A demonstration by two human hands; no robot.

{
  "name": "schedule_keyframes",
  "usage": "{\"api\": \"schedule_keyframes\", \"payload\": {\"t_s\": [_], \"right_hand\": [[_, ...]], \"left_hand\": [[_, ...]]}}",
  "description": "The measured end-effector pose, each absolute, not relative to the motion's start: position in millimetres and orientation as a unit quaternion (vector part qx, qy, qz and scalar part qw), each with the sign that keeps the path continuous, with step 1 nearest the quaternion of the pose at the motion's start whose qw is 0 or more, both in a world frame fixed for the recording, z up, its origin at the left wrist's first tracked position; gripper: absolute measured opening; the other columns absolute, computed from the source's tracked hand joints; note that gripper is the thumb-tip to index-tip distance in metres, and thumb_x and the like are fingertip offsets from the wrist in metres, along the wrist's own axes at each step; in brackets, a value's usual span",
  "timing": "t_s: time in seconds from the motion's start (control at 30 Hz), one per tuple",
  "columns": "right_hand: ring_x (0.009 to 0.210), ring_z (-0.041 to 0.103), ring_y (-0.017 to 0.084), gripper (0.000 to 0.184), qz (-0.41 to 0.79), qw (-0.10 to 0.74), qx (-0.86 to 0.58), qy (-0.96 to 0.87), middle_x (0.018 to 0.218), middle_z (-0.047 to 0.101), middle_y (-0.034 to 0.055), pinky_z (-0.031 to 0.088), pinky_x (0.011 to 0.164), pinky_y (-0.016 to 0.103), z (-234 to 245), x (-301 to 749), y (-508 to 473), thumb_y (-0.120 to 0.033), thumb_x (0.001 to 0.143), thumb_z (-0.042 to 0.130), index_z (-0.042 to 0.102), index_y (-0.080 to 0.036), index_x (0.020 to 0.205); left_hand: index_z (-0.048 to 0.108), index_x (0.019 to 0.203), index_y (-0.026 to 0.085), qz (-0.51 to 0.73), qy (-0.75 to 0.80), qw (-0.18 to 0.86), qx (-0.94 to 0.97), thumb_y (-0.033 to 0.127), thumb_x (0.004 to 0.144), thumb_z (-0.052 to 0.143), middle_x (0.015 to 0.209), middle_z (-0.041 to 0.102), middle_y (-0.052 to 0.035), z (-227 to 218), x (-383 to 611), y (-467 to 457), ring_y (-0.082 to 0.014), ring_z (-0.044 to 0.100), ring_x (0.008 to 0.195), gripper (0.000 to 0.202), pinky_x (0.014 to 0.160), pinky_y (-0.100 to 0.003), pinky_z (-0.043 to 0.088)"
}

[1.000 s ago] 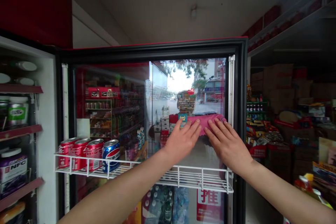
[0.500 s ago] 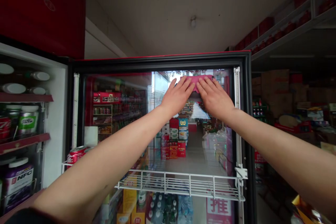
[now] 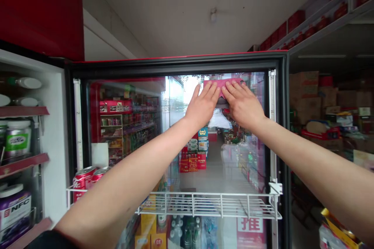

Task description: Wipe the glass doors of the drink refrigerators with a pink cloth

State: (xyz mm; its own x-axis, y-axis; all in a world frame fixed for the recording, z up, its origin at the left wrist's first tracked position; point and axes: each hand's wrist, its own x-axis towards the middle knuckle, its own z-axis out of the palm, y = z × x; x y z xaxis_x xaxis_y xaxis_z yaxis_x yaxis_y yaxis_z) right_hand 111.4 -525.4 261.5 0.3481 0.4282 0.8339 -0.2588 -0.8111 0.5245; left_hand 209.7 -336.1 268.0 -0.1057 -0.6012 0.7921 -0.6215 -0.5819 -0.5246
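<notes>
My left hand (image 3: 201, 107) and my right hand (image 3: 245, 105) are raised side by side near the top of an open refrigerator door. Both press a pink cloth (image 3: 221, 82) flat against the inside of the glass pane (image 3: 204, 181), fingers stretched over it. Part of the cloth is covered by my fingers. A dark reflection of a head lies just below it in the glass. The black door frame (image 3: 175, 65) runs above and to the right of my hands.
A white wire rack (image 3: 207, 205) crosses the door below my arms, with red cans (image 3: 83, 177) at its left end. Left stands the refrigerator interior with jars and bottles, including a purple NFC bottle (image 3: 15, 212). Cardboard boxes (image 3: 306, 113) are stacked at right.
The view has shifted slightly, with the door now looking a little wider and the cans at left showing more. Both hands remain pressed on the cloth, which looks flatter and slightly further right.
</notes>
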Motion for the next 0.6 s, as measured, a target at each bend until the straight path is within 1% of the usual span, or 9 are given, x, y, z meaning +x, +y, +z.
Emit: {"api": "schedule_keyframes", "payload": {"t_s": [0.13,0.27,0.4,0.53,0.6], "right_hand": [[0.162,0.044,0.039,0.064,0.585,0.280,0.760,0.049,0.170,0.050,0.0223,0.039,0.132,0.065,229.2,117.6,-525.9,-0.011,0.101,0.052,0.050,-0.005,0.164],[0.164,0.040,0.038,0.070,0.591,0.256,0.763,0.051,0.172,0.046,0.0184,0.039,0.132,0.066,202.8,120.7,-525.6,-0.012,0.102,0.052,0.041,-0.014,0.172],[0.165,0.038,0.037,0.072,0.592,0.247,0.765,0.054,0.172,0.045,0.0184,0.040,0.133,0.066,178.2,118.8,-524.4,-0.010,0.103,0.050,0.036,-0.014,0.174],[0.163,0.040,0.038,0.081,0.585,0.251,0.769,0.058,0.171,0.047,0.0189,0.042,0.132,0.065,152.1,115.1,-523.8,-0.007,0.100,0.055,0.030,-0.018,0.176],[0.163,0.041,0.038,0.083,0.584,0.255,0.768,0.062,0.170,0.048,0.0196,0.042,0.132,0.065,140.2,113.6,-523.6,-0.005,0.099,0.056,0.030,-0.018,0.177]], "left_hand": [[0.041,0.170,0.006,0.576,-0.471,0.005,0.668,0.010,0.110,0.030,0.178,0.040,-0.0172,242.5,213.8,-333.9,-0.0326,0.034,0.168,0.061,0.139,-0.064,0.023],[0.041,0.170,0.007,0.572,-0.472,0.008,0.671,0.011,0.110,0.030,0.179,0.038,-0.0163,221.0,214.2,-331.2,-0.0321,0.035,0.168,0.061,0.139,-0.064,0.024],[0.040,0.170,0.008,0.561,-0.480,0.001,0.674,0.011,0.109,0.032,0.180,0.037,-0.0151,200.3,214.6,-329.4,-0.0320,0.033,0.169,0.062,0.139,-0.064,0.025],[0.040,0.171,0.008,0.555,-0.491,-0.011,0.672,0.010,0.108,0.032,0.179,0.037,-0.0146,176.1,216.9,-327.3,-0.0316,0.032,0.169,0.063,0.138,-0.065,0.028],[0.040,0.170,0.007,0.553,-0.496,-0.018,0.670,0.009,0.108,0.032,0.179,0.038,-0.0143,164.4,217.7,-326.0,-0.0316,0.032,0.169,0.063,0.137,-0.066,0.030]]}}
